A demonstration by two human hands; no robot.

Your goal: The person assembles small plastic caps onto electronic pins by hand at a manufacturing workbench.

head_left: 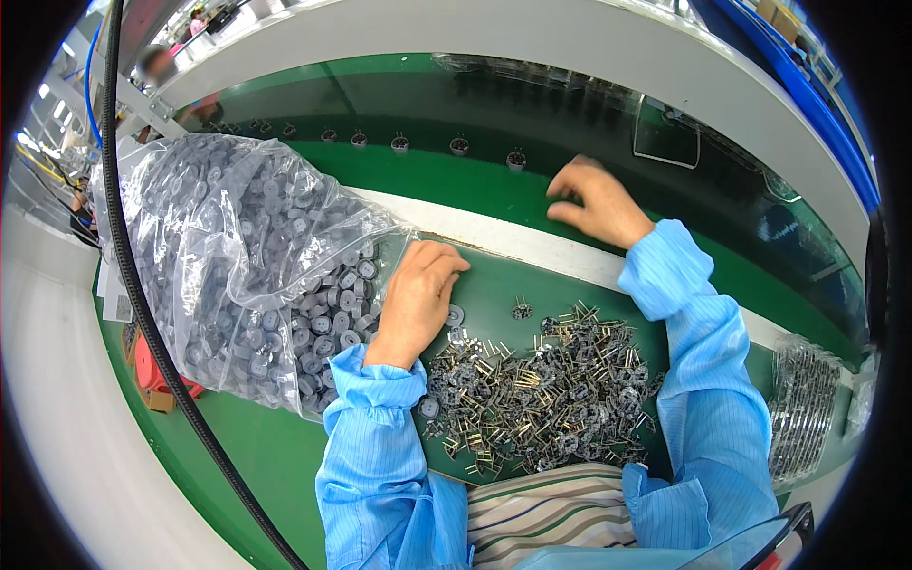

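Note:
My left hand (415, 299) rests by the mouth of a clear plastic bag (256, 228) full of round grey plastic caps (323, 324). Its fingers are curled together, and whatever they hold, if anything, is hidden. Over the green conveyor belt (427, 174), my right hand (600, 203) hovers with thumb and fingers apart; nothing shows between them, though the fingertips are slightly blurred. To its left, several small assembled round parts (516, 160) stand spaced in a row on the belt. A heap of small dark parts with brass pins (541, 389) covers the green work surface between my forearms.
A white rail (570, 256) divides the work surface from the belt. At right lie stacked clear trays of pinned parts (803, 408). A black braided cable (152, 313) crosses the left side. A red round object (152, 366) sits below the bag. People are in the far background.

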